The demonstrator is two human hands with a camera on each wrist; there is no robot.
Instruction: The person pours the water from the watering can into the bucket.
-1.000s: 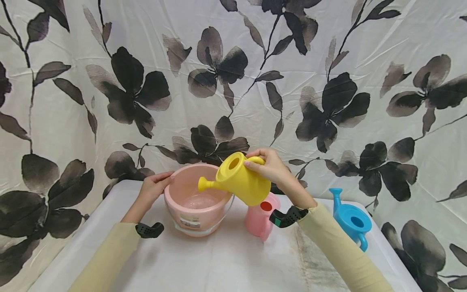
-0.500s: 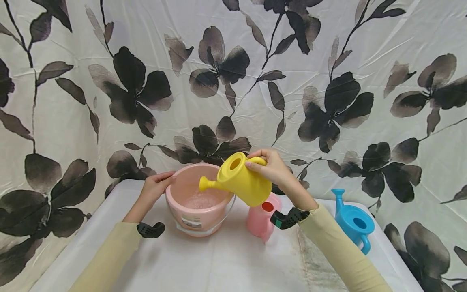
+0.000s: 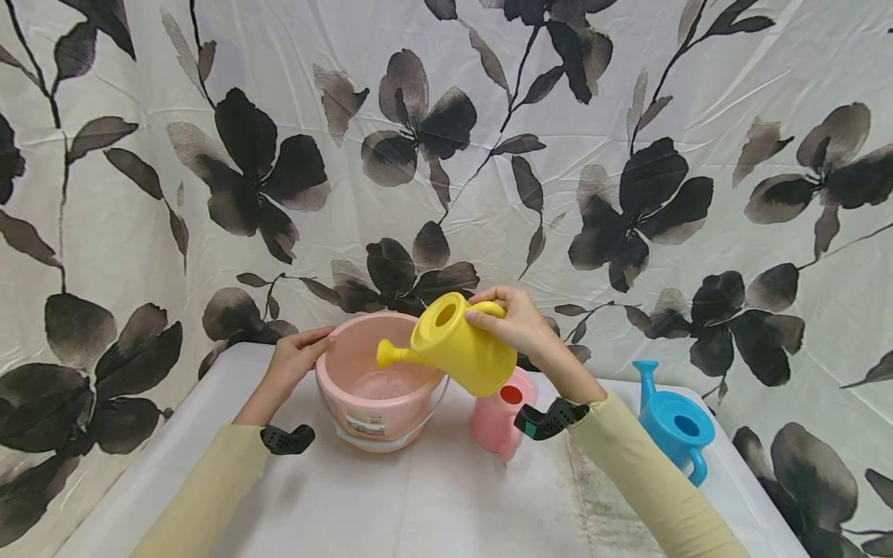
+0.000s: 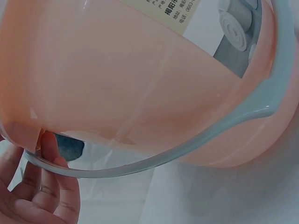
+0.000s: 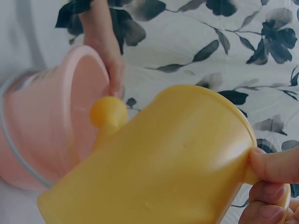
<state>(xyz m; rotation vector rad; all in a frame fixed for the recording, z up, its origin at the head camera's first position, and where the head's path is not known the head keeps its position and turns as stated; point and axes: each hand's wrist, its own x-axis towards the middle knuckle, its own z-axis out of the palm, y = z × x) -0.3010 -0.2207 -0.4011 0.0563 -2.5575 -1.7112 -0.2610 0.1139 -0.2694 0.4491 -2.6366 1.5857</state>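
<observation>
Floral cloth (image 3: 530, 256) at back, white with grey-black flowers. White counter (image 3: 335, 504) in front of it. Pink bucket (image 3: 408, 412) upright on counter, left of centre: smooth, glossy, wide rim, pale handle hanging down the front, shiny patch at the bottom, can't tell if water. Yellow watering can (image 3: 470, 349) held up off the counter, tilted, over the bucket's right side: plain glossy plastic, round hole on top, loop handle at back, short spout with round knob end pointing into the bucket mouth. Blue watering can (image 3: 673, 422) on counter, far right, upright. Pink watering can (image 3: 494, 426) just right of the bucket, partly hidden by the yellow one, reddish inside. Right hand (image 3: 519, 322): fingers wrapped round the yellow handle, thumb on top. Left hand (image 3: 293, 359): fingers gripping bucket rim, left side. Black wristband (image 3: 287, 440) on left wrist. Printed label (image 3: 365, 422) on bucket front.
</observation>
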